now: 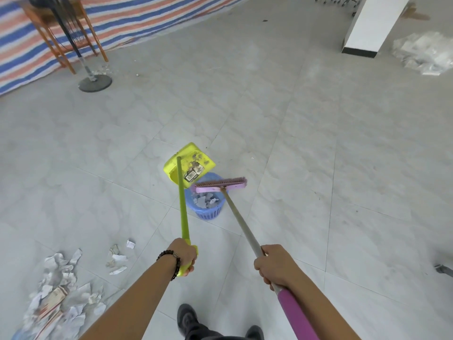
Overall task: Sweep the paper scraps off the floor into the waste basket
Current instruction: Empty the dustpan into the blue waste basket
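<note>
The left hand, fist clenched on its handle, tips the dustpan over the waste basket; the right hand grips the broom. Next, likely the floor's remaining paper scraps.

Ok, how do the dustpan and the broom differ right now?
The dustpan is yellow-green on a green handle, held by the left hand; the broom has a pink head on a grey pole, held by the right hand. The dustpan is tipped up at the basket's far rim; the broom head lies across the basket's top. Both are lifted at the basket.
</note>
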